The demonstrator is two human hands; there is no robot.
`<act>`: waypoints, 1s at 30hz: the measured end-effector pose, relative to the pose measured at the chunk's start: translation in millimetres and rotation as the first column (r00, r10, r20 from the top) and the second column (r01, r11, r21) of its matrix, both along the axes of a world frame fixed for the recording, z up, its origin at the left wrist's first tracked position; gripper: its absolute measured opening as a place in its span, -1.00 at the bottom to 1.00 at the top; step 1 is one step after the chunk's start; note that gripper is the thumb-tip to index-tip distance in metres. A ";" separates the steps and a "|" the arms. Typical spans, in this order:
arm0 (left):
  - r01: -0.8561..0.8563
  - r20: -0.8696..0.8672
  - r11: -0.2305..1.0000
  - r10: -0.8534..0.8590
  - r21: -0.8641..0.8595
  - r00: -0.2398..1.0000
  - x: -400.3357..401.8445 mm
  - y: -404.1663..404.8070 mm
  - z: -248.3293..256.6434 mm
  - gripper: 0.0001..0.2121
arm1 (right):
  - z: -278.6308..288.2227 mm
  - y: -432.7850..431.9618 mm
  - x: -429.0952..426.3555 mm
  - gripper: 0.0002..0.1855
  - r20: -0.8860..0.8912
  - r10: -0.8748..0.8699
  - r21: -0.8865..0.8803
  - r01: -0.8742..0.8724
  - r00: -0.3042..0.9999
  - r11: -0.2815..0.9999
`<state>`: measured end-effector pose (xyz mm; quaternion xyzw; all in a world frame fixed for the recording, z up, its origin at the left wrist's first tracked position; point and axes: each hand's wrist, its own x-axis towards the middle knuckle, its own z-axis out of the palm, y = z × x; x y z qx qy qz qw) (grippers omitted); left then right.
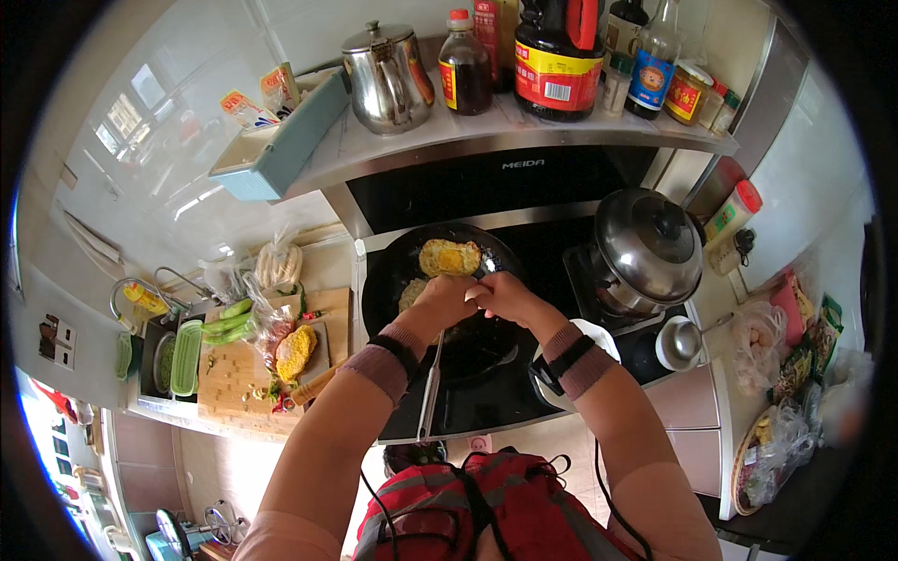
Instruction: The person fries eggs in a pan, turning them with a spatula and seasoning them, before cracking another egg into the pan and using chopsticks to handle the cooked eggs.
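Note:
Above the black wok [379, 280] my two hands meet. Between the fingers of my left hand [449, 298] and my right hand [508, 298] is a pale eggshell [478, 291]; which hand bears more of it is hard to tell. A fried egg [450, 258] with a yellow yolk lies at the wok's far side, just beyond my hands. Another pale piece of egg [412, 291] shows to the left, partly behind my left hand. A metal utensil handle [431, 393] runs from the wok towards me, under my left forearm. My hands hide the wok's middle.
A lidded steel pot [649, 259] stands on the right burner. A white bowl [596, 336] sits partly under my right wrist, a ladle [684, 341] further right. Left, a wooden cutting board [235, 379] bears vegetables, a cleaver and yellow food. Bottles line the shelf [491, 133] above.

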<state>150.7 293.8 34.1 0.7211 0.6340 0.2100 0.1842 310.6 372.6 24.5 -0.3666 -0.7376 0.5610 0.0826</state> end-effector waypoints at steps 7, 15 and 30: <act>-0.076 -0.100 0.992 0.065 -0.105 0.993 2.9 5.0 -5.8 -0.68 | -3.6 1.9 -7.8 -0.81 0.088 -0.061 -0.045 0.065 0.994 0.997; -0.063 -0.085 0.996 0.057 -0.065 0.995 0.5 6.9 -20.2 -0.63 | -11.5 -1.5 -13.3 -0.79 0.012 -0.088 -0.053 0.089 0.996 0.995; -0.047 -0.199 0.999 0.041 -0.026 0.979 -1.1 10.0 -28.1 -0.76 | -65.3 15.1 -9.9 -0.89 0.051 0.079 0.661 -0.093 0.996 0.744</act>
